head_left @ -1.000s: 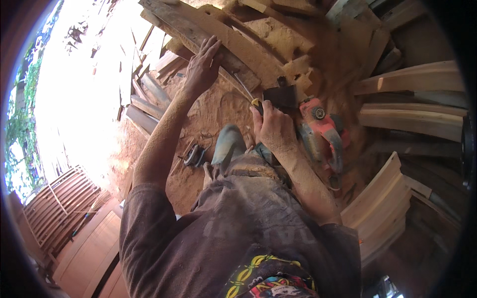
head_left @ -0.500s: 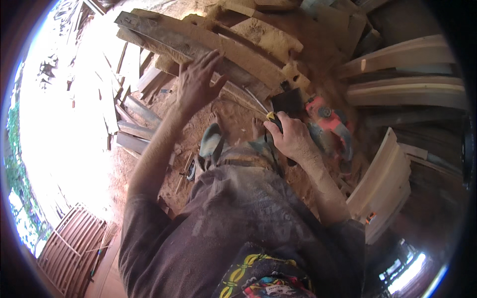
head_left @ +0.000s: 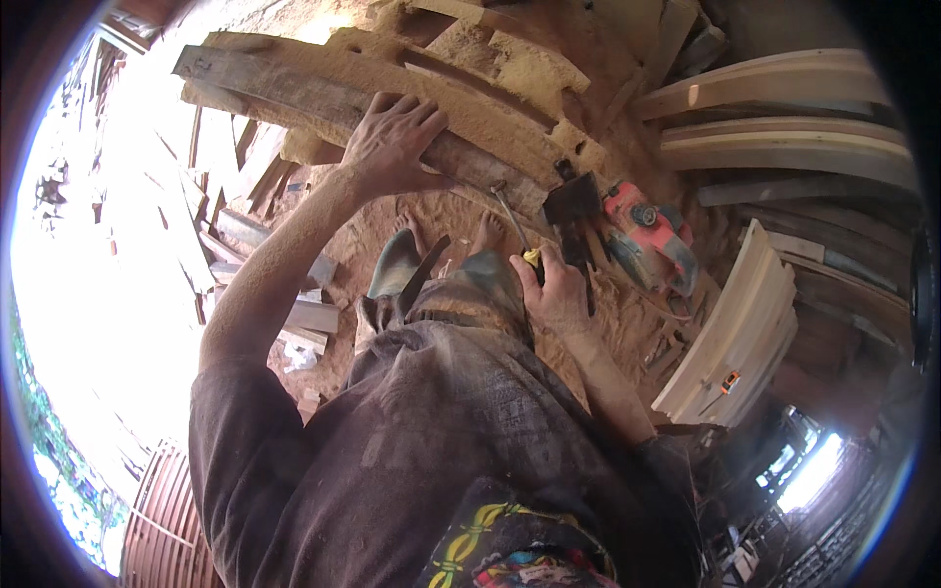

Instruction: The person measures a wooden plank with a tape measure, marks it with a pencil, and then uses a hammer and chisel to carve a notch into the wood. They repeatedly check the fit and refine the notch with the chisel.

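Note:
My left hand point(head_left: 395, 145) lies with fingers spread on a long, dusty wooden plank point(head_left: 284, 83) that runs across the far side in front of me. My right hand point(head_left: 557, 292) is wrapped round the yellow and black handle of a screwdriver point(head_left: 514, 218). Its thin metal shaft points away from me and to the left, and the tip reaches the plank's near edge at its right part. Whether the tip presses into the wood I cannot tell. Beyond my right hand sits a red and grey power tool point(head_left: 647, 227), with a dark blocky piece point(head_left: 571, 200) beside it.
Sawdust-covered timber point(head_left: 510, 67) lies behind the plank. Curved boards point(head_left: 784, 147) are stacked at the right, and a pale board point(head_left: 735, 328) carries a small orange tool point(head_left: 728, 382). Offcuts point(head_left: 314, 316) lie left of my bare feet point(head_left: 487, 232). A slatted wooden piece point(head_left: 167, 519) stands at lower left.
My left hand, blurred over the plank before, now rests flat on it. The screwdriver stays in my right hand, its tip now showing at the plank's edge. The whole view has shifted a little.

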The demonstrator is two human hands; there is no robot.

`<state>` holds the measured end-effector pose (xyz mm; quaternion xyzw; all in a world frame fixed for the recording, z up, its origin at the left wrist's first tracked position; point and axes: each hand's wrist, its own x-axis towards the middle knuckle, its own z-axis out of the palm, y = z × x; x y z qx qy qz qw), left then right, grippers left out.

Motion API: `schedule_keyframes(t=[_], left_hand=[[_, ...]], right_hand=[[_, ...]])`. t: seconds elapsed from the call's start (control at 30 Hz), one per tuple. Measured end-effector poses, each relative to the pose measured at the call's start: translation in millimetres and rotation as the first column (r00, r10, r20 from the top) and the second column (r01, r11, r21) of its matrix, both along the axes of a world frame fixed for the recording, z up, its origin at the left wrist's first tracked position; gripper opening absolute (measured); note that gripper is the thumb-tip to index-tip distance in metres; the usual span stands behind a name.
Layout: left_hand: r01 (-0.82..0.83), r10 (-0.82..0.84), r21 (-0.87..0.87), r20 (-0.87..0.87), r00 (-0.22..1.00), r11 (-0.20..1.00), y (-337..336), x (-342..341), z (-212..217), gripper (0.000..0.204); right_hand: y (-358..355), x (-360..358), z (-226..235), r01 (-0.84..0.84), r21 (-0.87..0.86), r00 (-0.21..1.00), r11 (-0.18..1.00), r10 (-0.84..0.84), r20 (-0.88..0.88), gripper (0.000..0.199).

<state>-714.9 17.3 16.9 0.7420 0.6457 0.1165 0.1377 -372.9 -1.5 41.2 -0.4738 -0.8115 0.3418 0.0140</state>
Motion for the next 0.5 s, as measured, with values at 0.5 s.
schedule_keyframes(t=[0.5], left_hand=[[0.025, -0.026, 0.015, 0.032, 0.999, 1.000, 2, -1, 0, 0.085]], right_hand=[[-17, -7, 23, 0.189, -0.126, 0.978, 0.974, -0.198, -0.064, 0.030]])
